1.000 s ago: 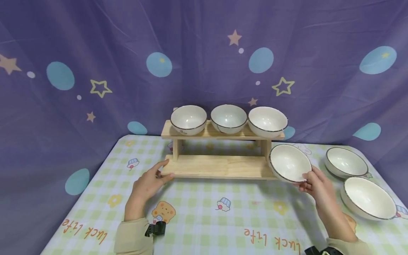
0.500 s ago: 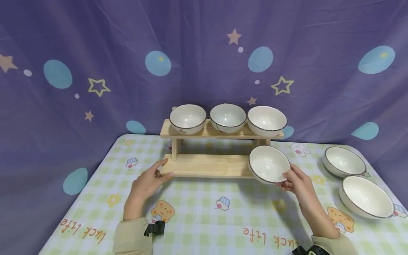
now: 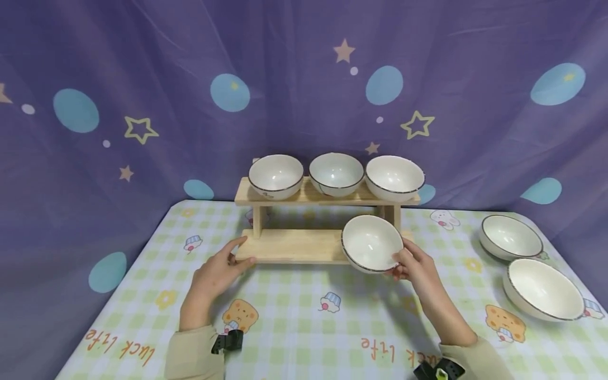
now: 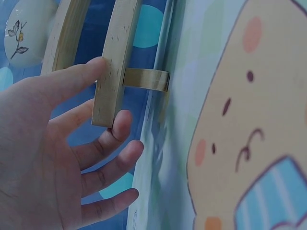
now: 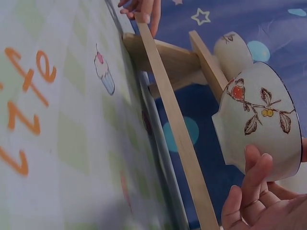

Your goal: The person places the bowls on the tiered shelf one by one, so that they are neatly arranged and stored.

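Observation:
My right hand (image 3: pixel 418 266) pinches a white bowl (image 3: pixel 372 244) at its near right rim, thumb inside and fingers beneath. The bowl hangs tilted over the front of the lower board of a two-tier wooden shelf (image 3: pixel 299 245). A bird and leafy twig decorate its outer side in the right wrist view, where the bowl (image 5: pixel 261 117) shows above the board's edge. At the shelf's left end, my left hand (image 3: pixel 216 274) holds the lower board between thumb and fingers; the left wrist view shows the board's end (image 4: pixel 109 91) in this grip.
Three similar bowls stand in a row on the upper board (image 3: pixel 304 199). On the right of the checkered tablecloth (image 3: pixel 285 322) sit a bowl (image 3: pixel 510 237) and a wider bowl (image 3: pixel 543 290). A purple curtain (image 3: pixel 294 68) hangs behind the table.
My right hand has carried the bowl leftward, from the lower board's right end toward its middle. My left hand keeps its hold on the shelf.

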`<state>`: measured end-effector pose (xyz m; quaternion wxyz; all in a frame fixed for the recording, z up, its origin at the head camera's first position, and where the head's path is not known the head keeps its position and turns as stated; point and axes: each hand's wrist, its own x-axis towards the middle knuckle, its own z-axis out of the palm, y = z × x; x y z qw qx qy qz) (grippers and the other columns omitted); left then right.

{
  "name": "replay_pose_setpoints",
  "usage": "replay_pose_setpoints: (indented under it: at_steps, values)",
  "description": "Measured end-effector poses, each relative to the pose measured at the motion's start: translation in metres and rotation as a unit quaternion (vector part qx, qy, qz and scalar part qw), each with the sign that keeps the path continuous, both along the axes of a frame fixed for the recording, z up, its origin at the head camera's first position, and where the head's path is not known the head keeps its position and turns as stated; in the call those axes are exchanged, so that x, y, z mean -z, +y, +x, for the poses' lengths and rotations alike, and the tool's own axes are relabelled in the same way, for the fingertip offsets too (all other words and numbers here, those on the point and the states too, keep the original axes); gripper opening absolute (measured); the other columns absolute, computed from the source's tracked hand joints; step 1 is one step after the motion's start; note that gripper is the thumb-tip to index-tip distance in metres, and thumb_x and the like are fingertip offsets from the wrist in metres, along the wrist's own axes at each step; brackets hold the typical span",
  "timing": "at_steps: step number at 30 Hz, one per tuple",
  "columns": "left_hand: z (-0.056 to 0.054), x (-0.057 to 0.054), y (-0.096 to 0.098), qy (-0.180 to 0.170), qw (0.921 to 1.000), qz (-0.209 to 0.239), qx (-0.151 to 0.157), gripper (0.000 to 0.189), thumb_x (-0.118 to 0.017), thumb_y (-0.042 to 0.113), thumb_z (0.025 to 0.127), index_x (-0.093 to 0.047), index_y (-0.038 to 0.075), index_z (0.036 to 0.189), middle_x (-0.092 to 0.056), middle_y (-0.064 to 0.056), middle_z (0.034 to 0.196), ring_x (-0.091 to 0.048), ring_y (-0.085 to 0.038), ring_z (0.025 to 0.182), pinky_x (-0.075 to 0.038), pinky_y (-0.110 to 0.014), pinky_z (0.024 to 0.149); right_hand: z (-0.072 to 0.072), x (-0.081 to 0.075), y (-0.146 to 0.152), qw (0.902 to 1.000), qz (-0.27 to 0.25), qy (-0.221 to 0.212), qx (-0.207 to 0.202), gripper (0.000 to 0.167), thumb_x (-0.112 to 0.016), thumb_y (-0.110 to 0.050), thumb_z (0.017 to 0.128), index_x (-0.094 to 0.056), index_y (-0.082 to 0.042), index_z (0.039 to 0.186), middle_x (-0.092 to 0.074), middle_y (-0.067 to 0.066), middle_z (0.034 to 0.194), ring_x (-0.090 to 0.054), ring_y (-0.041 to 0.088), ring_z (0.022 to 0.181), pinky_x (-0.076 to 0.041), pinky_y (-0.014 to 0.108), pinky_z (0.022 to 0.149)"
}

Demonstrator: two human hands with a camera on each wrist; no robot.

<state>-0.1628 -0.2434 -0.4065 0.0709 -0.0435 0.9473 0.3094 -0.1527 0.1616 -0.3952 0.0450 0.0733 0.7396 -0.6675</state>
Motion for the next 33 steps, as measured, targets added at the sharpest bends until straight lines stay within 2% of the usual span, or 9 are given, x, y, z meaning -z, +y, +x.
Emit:
replay_pose_setpoints:
  at_steps: [4,8,15,25,33]
  values:
    - [0.000,-0.001,0.001,-0.004,1.0000,-0.009,-0.001,0.082,-0.060,0.066,0.096,-0.037,0.023,0.162,-0.060,-0.018,0.131,-0.061,-0.025,0.088,-0.045,-0.044,0.071,-0.002,-0.001,-0.011,1.0000,-0.001,-0.002,-0.008,0.065,-0.052,-0.011,0.097,-0.036,0.000,0.159,-0.064,-0.001,0.073,-0.062,0.011,0.065,-0.052,0.024,0.067]
    - [0.000,-0.001,0.000,-0.001,0.9999,-0.011,-0.001,0.083,-0.060,0.067,0.096,-0.038,0.022,0.162,-0.060,-0.020,0.132,-0.063,-0.027,0.090,-0.046,-0.046,0.072,-0.002,-0.002,-0.022,0.9999,-0.007,0.001,-0.015,0.066,-0.054,-0.010,0.096,-0.037,0.001,0.159,-0.062,-0.001,0.068,-0.063,0.012,0.063,-0.052,0.024,0.064]
    - [0.001,-0.001,0.000,0.008,0.9999,-0.014,0.001,0.079,-0.062,0.062,0.097,-0.039,0.021,0.161,-0.062,-0.018,0.128,-0.061,-0.024,0.083,-0.044,-0.040,0.068,-0.006,-0.005,-0.039,0.9996,-0.016,0.010,-0.020,0.060,-0.055,-0.009,0.094,-0.046,0.002,0.152,-0.065,0.002,0.067,-0.061,0.011,0.060,-0.050,0.024,0.063]
    - [-0.001,0.000,0.003,0.002,0.9996,-0.027,0.006,0.083,-0.060,0.068,0.095,-0.040,0.022,0.161,-0.062,-0.019,0.130,-0.064,-0.024,0.084,-0.045,-0.042,0.067,-0.014,-0.009,-0.056,0.9994,-0.005,0.015,-0.031,0.060,-0.056,-0.009,0.091,-0.049,0.003,0.150,-0.065,0.004,0.070,-0.059,0.012,0.061,-0.050,0.026,0.063]
    - [-0.004,-0.001,0.003,-0.001,0.9989,-0.046,0.008,0.088,-0.056,0.075,0.093,-0.040,0.021,0.161,-0.064,-0.019,0.125,-0.056,-0.022,0.071,-0.041,-0.038,0.058,-0.019,-0.007,-0.077,0.9991,-0.009,0.021,-0.037,0.061,-0.057,-0.009,0.088,-0.053,0.003,0.148,-0.066,0.006,0.071,-0.061,0.015,0.063,-0.049,0.029,0.064]
